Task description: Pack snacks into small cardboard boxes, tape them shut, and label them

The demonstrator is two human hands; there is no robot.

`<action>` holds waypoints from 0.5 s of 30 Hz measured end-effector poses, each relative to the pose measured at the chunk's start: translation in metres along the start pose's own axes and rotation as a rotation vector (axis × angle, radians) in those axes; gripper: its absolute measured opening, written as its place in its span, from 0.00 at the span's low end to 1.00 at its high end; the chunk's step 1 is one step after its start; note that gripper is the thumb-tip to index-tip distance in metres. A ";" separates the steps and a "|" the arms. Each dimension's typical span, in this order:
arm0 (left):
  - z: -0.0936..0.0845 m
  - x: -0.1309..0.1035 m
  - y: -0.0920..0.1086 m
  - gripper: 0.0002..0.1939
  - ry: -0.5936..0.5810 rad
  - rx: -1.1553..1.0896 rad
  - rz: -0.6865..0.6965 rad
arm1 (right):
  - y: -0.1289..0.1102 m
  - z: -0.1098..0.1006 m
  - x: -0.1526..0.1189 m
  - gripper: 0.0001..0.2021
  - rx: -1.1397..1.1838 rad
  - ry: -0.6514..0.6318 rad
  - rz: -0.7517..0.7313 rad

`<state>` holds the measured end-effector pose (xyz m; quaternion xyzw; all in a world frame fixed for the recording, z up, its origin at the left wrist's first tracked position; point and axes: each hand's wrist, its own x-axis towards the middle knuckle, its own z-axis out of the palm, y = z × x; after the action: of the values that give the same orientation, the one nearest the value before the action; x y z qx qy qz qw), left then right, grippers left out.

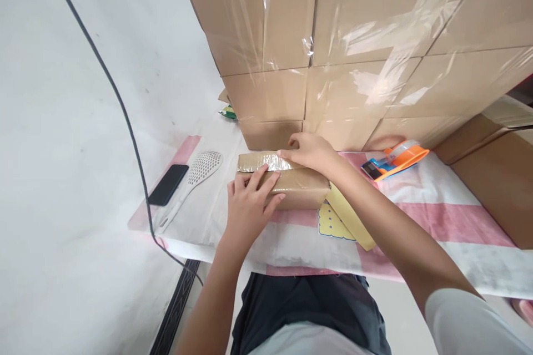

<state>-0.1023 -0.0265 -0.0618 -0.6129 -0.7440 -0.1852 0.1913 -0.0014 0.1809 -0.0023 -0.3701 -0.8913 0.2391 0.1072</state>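
A small brown cardboard box (297, 191) with shiny clear tape along its top lies in front of me. My left hand (252, 191) rests on its left end, fingers spread over the top and thumb against the near side. Across the taped top, toward the far edge, reaches my right hand (314, 151). Its thumb touches the tape, and its bent index finger stands apart from the thumb; the other fingers are partly hidden. Nothing shows between them. Partly under the box's right end is a yellow card (333, 223) with a blue border, beside a plain yellow strip (352, 219).
Large taped cardboard boxes (266, 94) stand behind, with another carton (495, 177) at right. An orange tape dispenser (402, 161) lies before them. A white skimmer (204, 169) and a black phone (169, 184) lie at left. A dark cable (120, 100) hangs along the wall.
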 end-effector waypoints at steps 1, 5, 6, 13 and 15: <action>0.000 -0.001 0.000 0.23 0.000 0.003 0.002 | 0.007 0.001 -0.006 0.22 0.064 0.056 -0.018; -0.002 -0.004 0.000 0.21 0.011 -0.001 0.010 | 0.048 0.009 -0.052 0.34 0.429 0.065 -0.153; -0.002 -0.004 0.000 0.21 0.009 -0.011 0.010 | 0.059 0.013 -0.066 0.38 0.486 0.010 -0.176; 0.001 -0.004 -0.003 0.21 0.025 -0.034 0.004 | 0.133 0.025 -0.150 0.37 0.290 0.179 0.078; 0.003 -0.005 -0.002 0.22 0.039 -0.013 0.002 | 0.145 0.023 -0.162 0.39 0.102 0.134 0.170</action>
<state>-0.1035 -0.0296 -0.0670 -0.6112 -0.7382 -0.2017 0.2021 0.1920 0.1464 -0.0981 -0.4537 -0.8340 0.2671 0.1648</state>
